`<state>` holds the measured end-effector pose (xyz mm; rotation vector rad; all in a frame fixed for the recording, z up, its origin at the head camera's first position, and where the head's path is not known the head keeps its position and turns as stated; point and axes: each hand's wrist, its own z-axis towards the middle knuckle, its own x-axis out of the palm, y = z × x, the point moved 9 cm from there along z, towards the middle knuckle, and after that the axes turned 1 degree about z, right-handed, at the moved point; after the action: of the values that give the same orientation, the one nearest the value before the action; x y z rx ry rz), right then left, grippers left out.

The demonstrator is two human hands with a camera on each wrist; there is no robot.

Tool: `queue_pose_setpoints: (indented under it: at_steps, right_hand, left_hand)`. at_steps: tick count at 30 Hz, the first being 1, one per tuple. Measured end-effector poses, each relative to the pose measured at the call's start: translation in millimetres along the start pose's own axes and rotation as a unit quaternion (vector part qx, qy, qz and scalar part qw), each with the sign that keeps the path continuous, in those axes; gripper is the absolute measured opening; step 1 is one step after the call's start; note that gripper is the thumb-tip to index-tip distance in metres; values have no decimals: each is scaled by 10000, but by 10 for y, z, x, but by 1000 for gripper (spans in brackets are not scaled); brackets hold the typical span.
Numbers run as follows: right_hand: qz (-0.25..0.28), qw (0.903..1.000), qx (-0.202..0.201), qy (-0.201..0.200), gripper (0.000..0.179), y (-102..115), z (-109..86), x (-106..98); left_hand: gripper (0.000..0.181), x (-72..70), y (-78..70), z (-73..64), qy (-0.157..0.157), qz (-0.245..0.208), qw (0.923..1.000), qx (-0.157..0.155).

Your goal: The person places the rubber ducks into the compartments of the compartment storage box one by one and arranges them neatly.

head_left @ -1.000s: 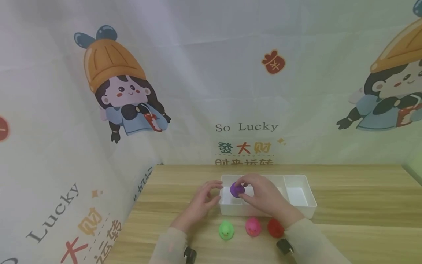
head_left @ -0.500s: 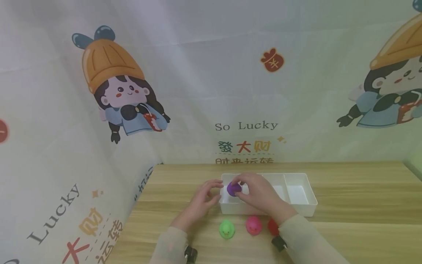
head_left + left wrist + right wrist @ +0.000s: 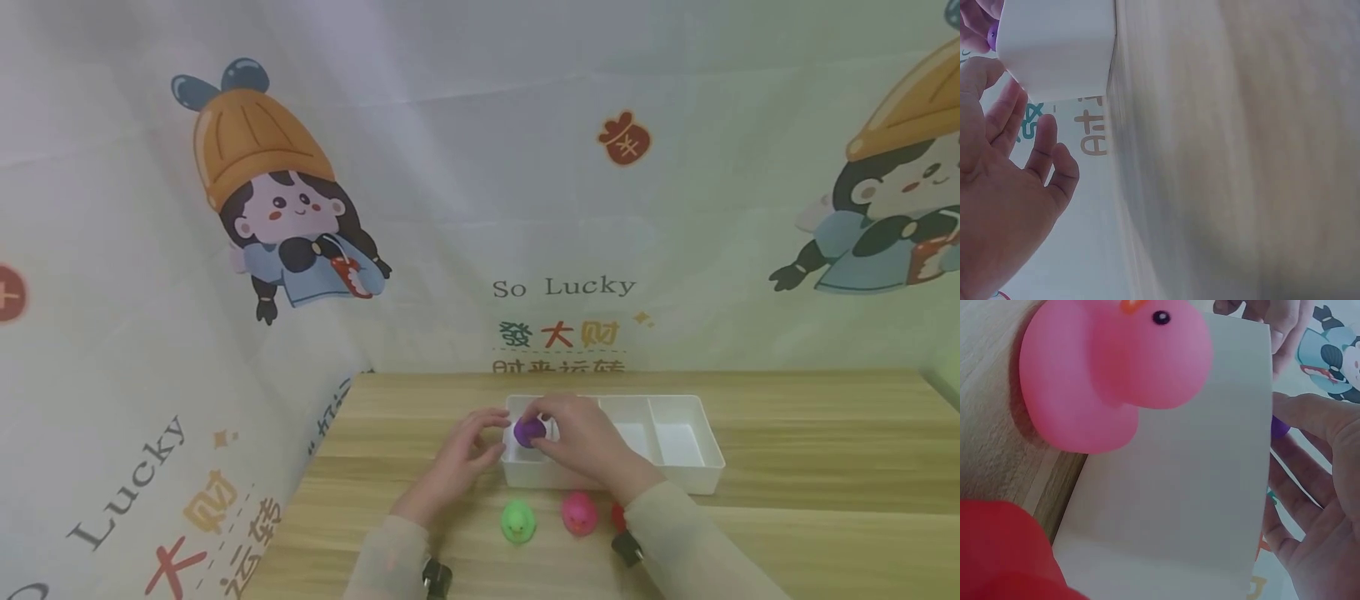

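Note:
In the head view my right hand (image 3: 588, 437) pinches a purple rubber duck (image 3: 529, 432) between thumb and fingers, low in the leftmost compartment of a white divided box (image 3: 697, 479). Much of the duck is hidden by the fingers; just a sliver of purple shows past the box wall (image 3: 1172, 475) in the right wrist view. My left hand (image 3: 461, 458) is at the box's left end, fingers loosely bent, fingertips at the rim. Whether they touch it I cannot tell. The left wrist view shows the left palm (image 3: 1010, 194) holding nothing.
In front of the box stand a green duck (image 3: 518, 521), a pink duck (image 3: 579, 512) and a red duck (image 3: 618, 515), the last partly behind my right wrist. A printed cloth (image 3: 450, 208) hangs behind the wooden table (image 3: 825, 467).
The right hand has shifted a little left and lower with the purple duck, and its forearm now covers more of the red duck. My left hand stays in place.

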<state>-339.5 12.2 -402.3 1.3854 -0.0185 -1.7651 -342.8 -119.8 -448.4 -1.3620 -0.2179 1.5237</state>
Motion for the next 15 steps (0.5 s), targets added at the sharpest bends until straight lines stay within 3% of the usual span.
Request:
queue_pose_setpoints:
  at_steps: [5,12,15]
  right_hand:
    - [25,9997,149,193,26,-57,29,80]
    - [-177,9995,150,195,25,-74,63,124]
    - [-254,9995,67,160,25,-64,74,131]
  left_hand:
    - [33,6,-5,-3,29,41,10000,-63]
    - [31,-109,-379,-34,-36,-142,9999,30]
    - [31,-110,-370,-24,-82,-139,9998,106]
